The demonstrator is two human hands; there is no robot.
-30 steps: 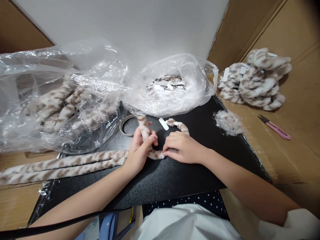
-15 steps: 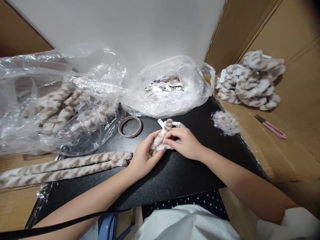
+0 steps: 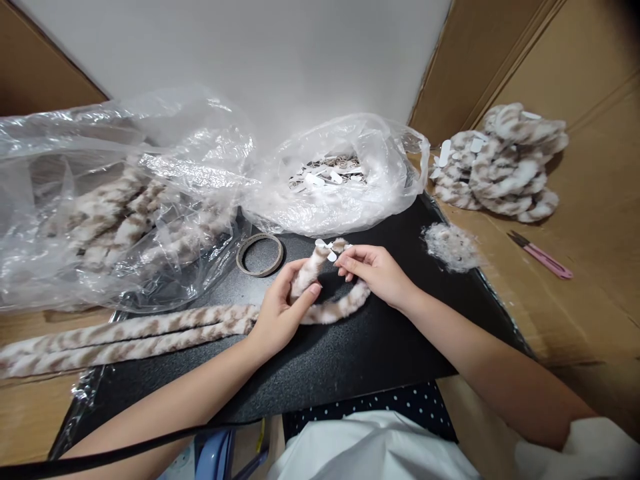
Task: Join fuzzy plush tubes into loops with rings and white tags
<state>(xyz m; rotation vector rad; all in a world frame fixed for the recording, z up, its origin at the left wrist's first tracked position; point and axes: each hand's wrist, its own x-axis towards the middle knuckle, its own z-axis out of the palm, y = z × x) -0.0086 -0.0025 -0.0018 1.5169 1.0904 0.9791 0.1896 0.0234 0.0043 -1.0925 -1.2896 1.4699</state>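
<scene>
In the head view, the left hand (image 3: 283, 307) grasps a narrow, furry, white-and-brown strip (image 3: 340, 310) between its thumb and fingers. The strip curves into a loop above and on the black, speckled worktop (image 3: 320, 367), between the 2 hands. Small, flat, white plastic tags (image 3: 325, 247) show at its ends. The right hand (image 3: 373, 270) has its fingers drawn together beside the far end and the tags; what they pinch, I cannot tell.

Just beyond the left hand lies a grey-brown, flat ring (image 3: 260, 273). To the left, 2 long, furry, white-and-brown lengths (image 3: 130, 333) lie side by side, reaching the left hand. Farther back sits a clear plastic bag (image 3: 340, 210) with white-and-metallic pieces. On the right are a pale fluff clump (image 3: 451, 247) and pink-handled snips (image 3: 543, 257).
</scene>
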